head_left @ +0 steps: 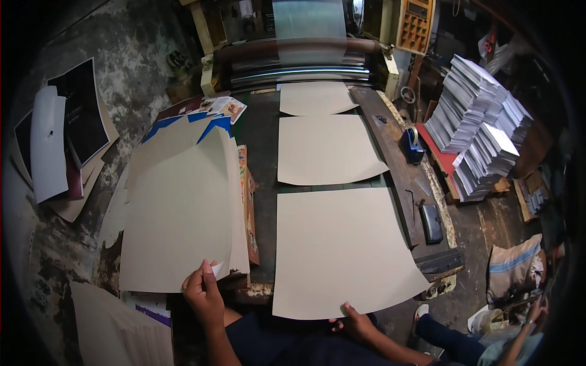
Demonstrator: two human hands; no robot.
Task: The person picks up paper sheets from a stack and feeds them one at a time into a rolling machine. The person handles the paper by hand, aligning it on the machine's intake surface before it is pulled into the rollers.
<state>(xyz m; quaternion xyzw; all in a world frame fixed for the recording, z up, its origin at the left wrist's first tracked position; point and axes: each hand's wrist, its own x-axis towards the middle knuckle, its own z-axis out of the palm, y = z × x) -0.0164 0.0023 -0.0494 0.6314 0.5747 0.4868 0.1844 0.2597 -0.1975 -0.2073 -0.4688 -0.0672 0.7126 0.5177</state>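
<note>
With thumb and fingers closed, my left hand (205, 296) grips the near right corner of the top sheet on a stack of large cream paper sheets (177, 207). That corner curls up and shows a paler underside. To the right, another cream sheet (342, 250) lies on the machine's feed bed. My right hand (357, 324) holds its near edge, thumb on top and fingers underneath. Ahead of it on the bed lie a second cream sheet (326, 149) and a third one (314, 99), in a line toward the rollers (299, 74).
Clear film (310, 27) runs down to the rollers. A blue tape dispenser (412, 145) and a dark case (431, 223) sit along the bed's right side. Tall stacks of white paper (470, 107) stand at right. Another person (488, 344) is at lower right.
</note>
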